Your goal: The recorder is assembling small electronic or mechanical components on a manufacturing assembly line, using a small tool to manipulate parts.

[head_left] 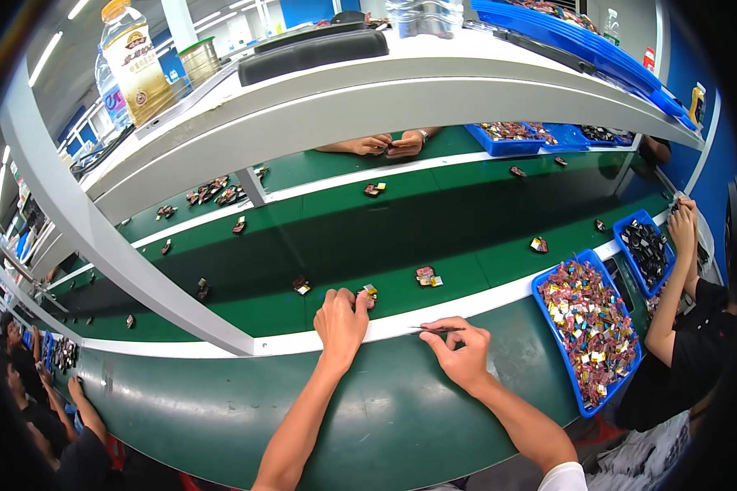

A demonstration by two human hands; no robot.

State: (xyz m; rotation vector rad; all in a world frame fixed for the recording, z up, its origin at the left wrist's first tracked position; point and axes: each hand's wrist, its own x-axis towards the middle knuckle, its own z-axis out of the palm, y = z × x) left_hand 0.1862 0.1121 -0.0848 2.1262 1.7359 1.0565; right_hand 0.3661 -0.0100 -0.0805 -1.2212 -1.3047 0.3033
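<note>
My left hand (341,321) reaches over the white edge strip (303,340) onto the green conveyor belt (434,229). Its fingertips close on a small reddish-brown and yellow part (369,293). My right hand (458,350) rests on the near green ledge (385,409) and pinches thin dark tweezers (436,329) that point left. Just beyond my hands on the belt lie two similar small parts, one (427,277) to the right and one (301,285) to the left.
A blue tray (549,319) heaped with small parts sits to my right. A second blue tray (630,222) holds dark pieces beside a person in black (688,335). Across the belt another worker's hands (389,146) handle a part. A grey shelf (319,106) hangs overhead.
</note>
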